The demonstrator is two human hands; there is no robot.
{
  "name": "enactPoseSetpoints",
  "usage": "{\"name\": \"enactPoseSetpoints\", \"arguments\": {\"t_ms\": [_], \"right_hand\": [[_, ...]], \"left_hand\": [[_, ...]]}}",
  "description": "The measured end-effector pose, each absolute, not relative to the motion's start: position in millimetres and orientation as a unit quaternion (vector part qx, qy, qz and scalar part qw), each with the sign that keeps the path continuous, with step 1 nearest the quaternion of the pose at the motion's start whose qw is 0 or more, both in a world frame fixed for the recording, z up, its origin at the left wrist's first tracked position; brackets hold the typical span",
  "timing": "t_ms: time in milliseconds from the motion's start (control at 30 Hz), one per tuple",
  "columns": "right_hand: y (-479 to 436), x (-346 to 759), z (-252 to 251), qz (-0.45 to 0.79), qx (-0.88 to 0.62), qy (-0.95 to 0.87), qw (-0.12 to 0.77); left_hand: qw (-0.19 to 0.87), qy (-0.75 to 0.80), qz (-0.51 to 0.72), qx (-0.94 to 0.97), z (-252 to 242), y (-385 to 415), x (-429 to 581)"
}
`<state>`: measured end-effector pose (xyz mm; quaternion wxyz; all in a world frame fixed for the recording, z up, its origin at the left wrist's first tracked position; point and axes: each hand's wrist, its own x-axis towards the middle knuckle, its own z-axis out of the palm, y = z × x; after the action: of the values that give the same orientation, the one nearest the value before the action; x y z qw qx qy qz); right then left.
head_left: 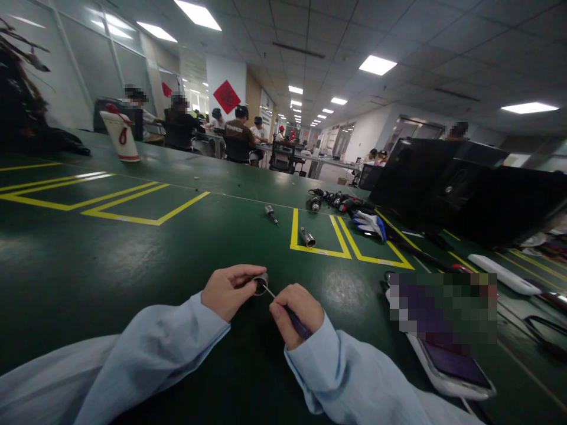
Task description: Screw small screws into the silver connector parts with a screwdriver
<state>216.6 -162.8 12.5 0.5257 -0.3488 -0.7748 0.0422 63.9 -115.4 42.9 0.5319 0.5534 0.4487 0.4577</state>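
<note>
My left hand (230,289) is closed around a small round metal part (261,283), held just above the green table (133,260). My right hand (296,311) grips a thin screwdriver (292,317) with a dark purple handle. Its metal tip reaches into the round part. Both arms wear light blue sleeves and rest on the table's near edge.
A small metal cylinder (308,238) lies inside a yellow-taped box, a screwdriver bit (270,213) to its left. Tools and a white-blue glove (371,224) lie farther right beside a black case (443,183). A phone (452,366) lies at right. A paper cup (120,136) stands far left. People sit at far tables.
</note>
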Motion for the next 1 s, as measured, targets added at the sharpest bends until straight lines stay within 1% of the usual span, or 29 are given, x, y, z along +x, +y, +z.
{"name": "enactPoseSetpoints", "arguments": {"t_ms": [433, 767, 1000], "right_hand": [[-158.9, 219.1, 4.1, 0.052, -0.344, -0.777, 0.525], [-160.4, 219.1, 6.8, 0.093, -0.343, -0.765, 0.537], [-162.9, 221.6, 10.6, 0.207, -0.381, -0.719, 0.543]], "left_hand": [[0.525, 0.444, 0.459, 0.563, 42.1, -113.9, 64.0], [0.534, 0.444, 0.47, 0.545, 42.2, -113.6, 63.5], [0.537, 0.444, 0.484, 0.529, 41.0, -113.4, 63.5]]}}
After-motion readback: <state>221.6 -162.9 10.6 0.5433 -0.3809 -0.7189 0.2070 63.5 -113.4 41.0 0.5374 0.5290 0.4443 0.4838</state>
